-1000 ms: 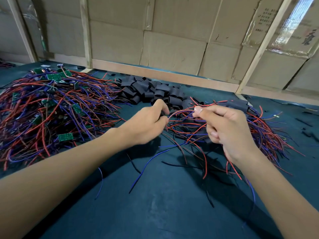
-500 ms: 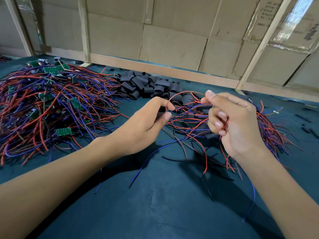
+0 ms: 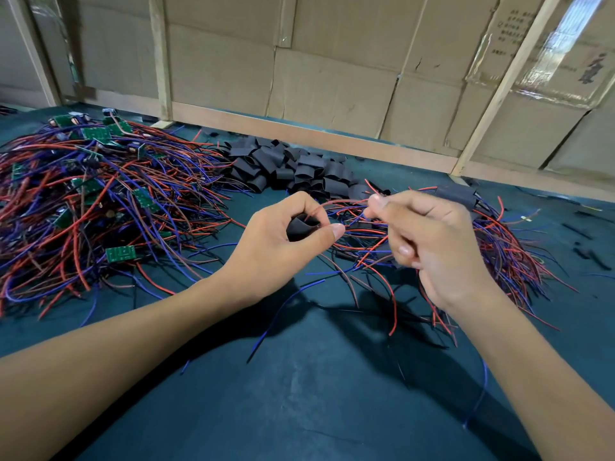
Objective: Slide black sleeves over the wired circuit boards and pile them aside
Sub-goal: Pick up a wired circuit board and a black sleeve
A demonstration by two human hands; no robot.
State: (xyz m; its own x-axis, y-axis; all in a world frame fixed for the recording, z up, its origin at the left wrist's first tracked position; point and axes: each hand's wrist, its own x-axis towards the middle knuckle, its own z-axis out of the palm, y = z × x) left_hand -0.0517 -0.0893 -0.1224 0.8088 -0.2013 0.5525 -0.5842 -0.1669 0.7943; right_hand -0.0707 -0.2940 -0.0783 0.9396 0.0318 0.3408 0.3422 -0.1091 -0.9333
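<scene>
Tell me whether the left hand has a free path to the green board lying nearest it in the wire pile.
Probably yes, but not right away. The left hand grips a black sleeve, so its fingers are occupied. The green board lies uncovered on top at the pile's near edge, with bare cloth between it and the hand.

The room is evenly, fairly softly lit from above. Glare streaks the taped cardboard (image 3: 565,38) at the upper right of the frame. Both forearms throw dark, soft-edged shadows onto the green table cover (image 3: 316,410) at lower centre. Wide-angle bending bows the wooden posts (image 3: 159,58) near the edges. The centre is sharp; the corners smear slightly.
</scene>
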